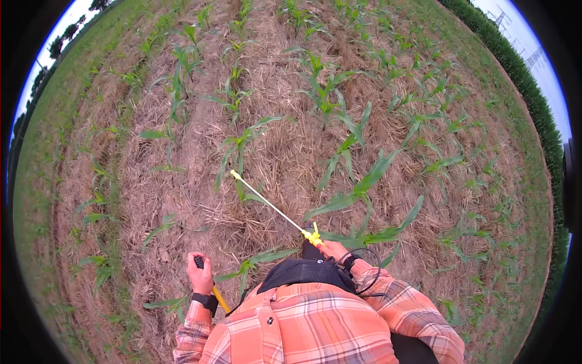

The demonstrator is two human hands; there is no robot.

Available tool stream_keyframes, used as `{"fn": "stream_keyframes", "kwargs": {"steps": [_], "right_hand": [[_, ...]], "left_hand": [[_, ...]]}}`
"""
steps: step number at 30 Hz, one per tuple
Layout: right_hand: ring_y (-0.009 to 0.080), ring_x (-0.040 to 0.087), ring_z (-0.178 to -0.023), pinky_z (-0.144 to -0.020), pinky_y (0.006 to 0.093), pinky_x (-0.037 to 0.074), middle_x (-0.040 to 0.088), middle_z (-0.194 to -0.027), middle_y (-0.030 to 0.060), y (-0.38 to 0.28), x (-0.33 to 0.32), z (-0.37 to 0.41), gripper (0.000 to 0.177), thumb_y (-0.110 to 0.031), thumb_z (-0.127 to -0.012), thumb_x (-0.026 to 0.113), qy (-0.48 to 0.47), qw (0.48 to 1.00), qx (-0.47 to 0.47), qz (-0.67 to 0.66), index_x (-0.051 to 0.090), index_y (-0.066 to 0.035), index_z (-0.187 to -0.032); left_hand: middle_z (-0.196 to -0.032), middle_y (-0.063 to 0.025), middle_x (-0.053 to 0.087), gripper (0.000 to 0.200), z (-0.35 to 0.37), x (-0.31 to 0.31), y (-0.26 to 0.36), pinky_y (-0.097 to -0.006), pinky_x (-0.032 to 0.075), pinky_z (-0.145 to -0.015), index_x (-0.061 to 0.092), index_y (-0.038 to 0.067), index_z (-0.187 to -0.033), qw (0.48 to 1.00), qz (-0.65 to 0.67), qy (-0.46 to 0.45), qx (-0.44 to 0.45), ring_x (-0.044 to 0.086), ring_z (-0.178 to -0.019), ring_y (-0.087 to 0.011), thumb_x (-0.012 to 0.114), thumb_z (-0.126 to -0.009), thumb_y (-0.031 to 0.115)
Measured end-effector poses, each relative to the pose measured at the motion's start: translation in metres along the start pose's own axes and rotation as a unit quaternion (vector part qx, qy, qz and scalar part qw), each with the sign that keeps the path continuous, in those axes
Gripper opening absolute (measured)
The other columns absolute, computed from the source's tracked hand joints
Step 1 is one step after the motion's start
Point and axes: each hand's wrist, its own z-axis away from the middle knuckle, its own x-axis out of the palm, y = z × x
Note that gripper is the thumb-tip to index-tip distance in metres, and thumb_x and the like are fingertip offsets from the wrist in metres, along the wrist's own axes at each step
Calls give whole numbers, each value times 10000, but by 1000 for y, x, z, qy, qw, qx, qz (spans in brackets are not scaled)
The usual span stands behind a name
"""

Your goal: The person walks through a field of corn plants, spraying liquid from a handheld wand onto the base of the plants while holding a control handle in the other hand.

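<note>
My left hand (200,279) is closed around the black grip (199,262) of a yellow lever (221,299), which runs back toward my left side. My right hand (333,250) is wrapped around the yellow handle of a spray wand (270,204). From there the thin, pale tube points forward and to the left. Its yellow nozzle (235,174) hangs by the leaves of a young corn plant (240,145). A black hose (377,258) loops beside my right wrist. Part of the wand's handle is hidden by my fingers.
Rows of young corn plants (325,100) stretch ahead, with dry straw (267,67) over the soil between them. Broad leaves (376,176) stand close in front of my right hand. A tall green hedge-like strip (533,91) borders the right side, with pylons (499,20) beyond.
</note>
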Motion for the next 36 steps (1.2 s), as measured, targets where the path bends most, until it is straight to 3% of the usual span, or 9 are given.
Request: {"fn": "stream_keyframes", "kwargs": {"steps": [5,7,10,11,19,24,29,33,36], "right_hand": [[70,368,-416,-379,232,284,419,-501,-26,-3,-56,-36,321,-354,-831,467,26,992,85,-89,505,-60,-706],[79,360,-377,-347,236,275,414,-484,-19,-1,-82,-43,318,-364,-831,451,52,985,102,-131,497,-72,-714],[88,352,-333,-309,237,271,413,-469,-10,-1,-118,-50,335,-384,-834,431,85,980,121,-136,482,-78,-708],[92,374,-335,-300,242,280,422,-474,-10,4,-129,-52,339,-393,-828,436,99,971,130,-174,482,-80,-706],[93,358,-304,-270,233,276,419,-475,3,17,-201,-62,359,-413,-832,421,203,929,144,-273,477,-69,-743],[86,345,-315,-278,227,278,411,-498,8,14,-229,-71,363,-423,-833,408,277,874,139,-374,467,-76,-744],[80,332,-318,-283,224,249,396,-484,5,-1,-241,-87,342,-413,-835,421,329,840,155,-403,449,-88,-732],[88,331,-309,-278,236,256,385,-479,0,-20,-236,-111,335,-409,-834,423,330,853,155,-372,450,-86,-746],[91,341,-316,-278,241,267,381,-481,-2,-47,-228,-134,333,-403,-833,428,311,876,155,-334,458,-81,-753]], "left_hand": [[-590,5,419,108,-40,40,18,-222,306,-451,443,48,-786,998,-31,10,50,380,-496,-67,520,-715,19],[-533,36,392,110,-55,61,33,-187,279,-332,422,84,-802,996,-33,-8,84,365,-375,-37,506,-751,36],[-530,36,390,109,-72,83,56,-189,277,-330,421,83,-801,995,-38,-21,87,364,-371,-38,504,-751,33],[-552,5,395,100,-71,93,84,-227,294,-432,441,48,-774,999,-27,-17,16,369,-467,-70,515,-715,16],[-565,-6,416,103,-103,138,106,-235,307,-423,440,49,-772,998,-39,-22,49,390,-465,-76,521,-713,26],[-576,-5,421,105,-118,145,122,-231,308,-425,441,48,-779,998,-36,-29,29,382,-463,-75,522,-715,22],[-555,36,392,106,-156,151,100,-185,283,-347,429,80,-800,989,-79,-29,122,364,-398,-33,512,-755,31],[-611,-10,432,115,-197,162,124,-224,342,-496,449,47,-790,998,-5,-56,32,409,-546,-82,535,-716,27],[-610,-16,432,119,-235,166,122,-227,340,-489,453,46,-792,992,-38,-41,111,406,-538,-85,540,-712,33]]}}
